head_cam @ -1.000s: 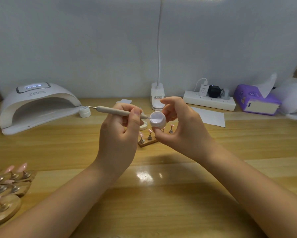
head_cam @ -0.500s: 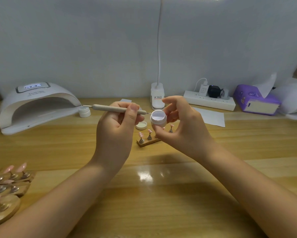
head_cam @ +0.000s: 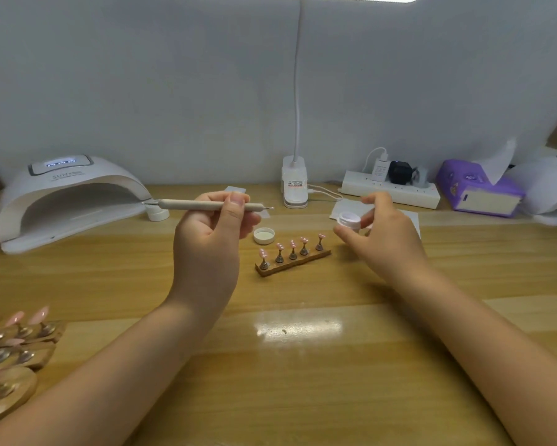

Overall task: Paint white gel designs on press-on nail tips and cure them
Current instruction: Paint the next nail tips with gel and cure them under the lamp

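Nail tips (head_cam: 292,243), five of them, small and pink, stand in a row on little metal posts on a thin brown wooden bar (head_cam: 293,264). The bar lies on the wooden table (head_cam: 303,365), between the two hands. Just behind it lies a round white lid (head_cam: 264,235), open side up. The left hand (head_cam: 213,239) pinches a long beige dotting tool (head_cam: 206,205) between thumb and fingers and holds it level above the table, its thin metal point facing right. The right hand (head_cam: 383,233) grips a small white gel jar (head_cam: 350,220) with curled fingers; the jar is open and pale inside. A white nail lamp (head_cam: 68,201) sits at the back left. More pink tips on wooden stands (head_cam: 10,349) sit at the near left edge.
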Demonstrator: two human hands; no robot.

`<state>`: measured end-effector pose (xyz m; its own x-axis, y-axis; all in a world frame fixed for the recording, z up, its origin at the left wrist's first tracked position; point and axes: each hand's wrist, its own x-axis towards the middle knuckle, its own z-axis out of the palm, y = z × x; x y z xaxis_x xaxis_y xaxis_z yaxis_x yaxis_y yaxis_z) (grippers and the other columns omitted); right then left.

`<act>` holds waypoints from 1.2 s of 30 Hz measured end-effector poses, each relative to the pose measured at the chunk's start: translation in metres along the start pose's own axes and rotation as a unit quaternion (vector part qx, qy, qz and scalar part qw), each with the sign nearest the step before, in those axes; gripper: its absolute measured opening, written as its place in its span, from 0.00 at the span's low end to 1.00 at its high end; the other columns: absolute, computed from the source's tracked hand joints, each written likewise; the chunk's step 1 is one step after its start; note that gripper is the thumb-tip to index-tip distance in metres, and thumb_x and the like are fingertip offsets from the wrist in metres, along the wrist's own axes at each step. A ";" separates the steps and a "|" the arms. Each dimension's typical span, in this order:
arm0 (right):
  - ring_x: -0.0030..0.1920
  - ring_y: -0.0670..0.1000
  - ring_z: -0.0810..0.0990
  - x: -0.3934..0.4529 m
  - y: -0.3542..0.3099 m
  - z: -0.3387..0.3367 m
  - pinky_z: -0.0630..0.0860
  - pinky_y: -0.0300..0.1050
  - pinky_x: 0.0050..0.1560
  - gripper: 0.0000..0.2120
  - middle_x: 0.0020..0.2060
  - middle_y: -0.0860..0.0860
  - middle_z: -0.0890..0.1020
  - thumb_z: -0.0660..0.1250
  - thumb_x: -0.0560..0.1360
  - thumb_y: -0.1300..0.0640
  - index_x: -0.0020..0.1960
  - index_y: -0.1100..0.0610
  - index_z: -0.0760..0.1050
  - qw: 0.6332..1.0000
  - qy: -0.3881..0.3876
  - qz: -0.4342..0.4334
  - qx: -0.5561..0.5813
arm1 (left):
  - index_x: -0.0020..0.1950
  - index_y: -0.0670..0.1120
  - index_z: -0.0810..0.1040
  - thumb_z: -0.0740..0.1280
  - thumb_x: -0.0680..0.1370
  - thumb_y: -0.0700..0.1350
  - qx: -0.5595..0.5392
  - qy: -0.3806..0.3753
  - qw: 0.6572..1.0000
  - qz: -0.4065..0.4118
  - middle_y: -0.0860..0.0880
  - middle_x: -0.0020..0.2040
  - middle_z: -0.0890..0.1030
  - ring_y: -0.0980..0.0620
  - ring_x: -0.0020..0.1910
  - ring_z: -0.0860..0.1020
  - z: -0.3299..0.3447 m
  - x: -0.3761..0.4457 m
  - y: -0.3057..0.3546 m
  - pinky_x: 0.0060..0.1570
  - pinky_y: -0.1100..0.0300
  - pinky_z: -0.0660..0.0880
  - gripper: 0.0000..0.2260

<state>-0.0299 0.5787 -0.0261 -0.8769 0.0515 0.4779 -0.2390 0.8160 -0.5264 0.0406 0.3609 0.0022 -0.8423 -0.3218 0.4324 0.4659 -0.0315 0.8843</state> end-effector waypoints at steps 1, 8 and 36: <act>0.46 0.50 0.77 0.001 0.008 0.002 0.72 0.45 0.44 0.29 0.38 0.43 0.73 0.71 0.73 0.45 0.68 0.55 0.65 1.000 -0.007 0.016 -0.015 | 0.51 0.42 0.78 0.62 0.81 0.45 -0.003 0.002 1.000 -0.003 0.53 0.38 0.84 0.58 0.39 0.82 0.000 0.000 0.000 0.42 0.67 0.77 0.08; 0.53 0.51 0.78 0.001 0.026 0.012 0.74 0.46 0.50 0.32 0.41 0.39 0.75 0.72 0.71 0.49 0.69 0.51 0.62 0.992 -0.068 0.097 0.045 | 0.49 0.44 0.78 0.62 0.81 0.45 -0.013 0.006 1.000 -0.019 0.51 0.39 0.84 0.56 0.40 0.82 -0.001 0.002 -0.002 0.42 0.66 0.77 0.08; 0.45 0.46 0.77 -0.012 -0.020 0.032 0.74 0.43 0.39 0.13 0.40 0.41 0.82 0.64 0.76 0.40 0.52 0.44 0.83 0.991 -0.130 -0.023 -0.037 | 0.48 0.43 0.78 0.61 0.81 0.43 -0.034 0.018 0.999 -0.027 0.52 0.37 0.82 0.57 0.38 0.81 0.004 -0.003 0.002 0.42 0.65 0.78 0.07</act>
<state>-0.0279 0.5431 -0.0438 -0.9457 -0.1282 0.2985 -0.2580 0.8549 -0.4502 0.0429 0.3657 0.0034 -0.8574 -0.3516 0.3757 0.4378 -0.1148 0.8917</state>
